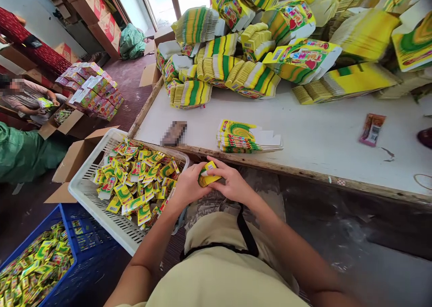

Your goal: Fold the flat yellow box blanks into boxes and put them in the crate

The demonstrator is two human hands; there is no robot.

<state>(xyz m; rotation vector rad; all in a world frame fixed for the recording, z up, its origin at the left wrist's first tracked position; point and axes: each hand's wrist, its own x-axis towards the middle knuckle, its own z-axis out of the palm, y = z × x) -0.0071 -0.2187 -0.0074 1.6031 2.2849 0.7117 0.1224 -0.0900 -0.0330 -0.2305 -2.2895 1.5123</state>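
Observation:
A small yellow-and-green carton (209, 177) is held between my two hands over my lap, just off the table's front edge. My left hand (191, 184) is closed round its left side. On the right side, the fingers and thumb of my right hand (231, 181) grip it. Just beyond my hands, a short stack of flat printed cartons (238, 136) lies at the edge of the white table (303, 131). To my left, a white basket (88, 196) holds a heap of small yellow-green cartons (135, 181).
Bundled flat cartons (192, 93) are piled along the table's back. A pink packet (372, 129) and a blurred object (174, 133) lie on the table. A blue crate (72, 235) of packets stands lower left. A person (27, 100) sits beside stacked boxes (97, 91).

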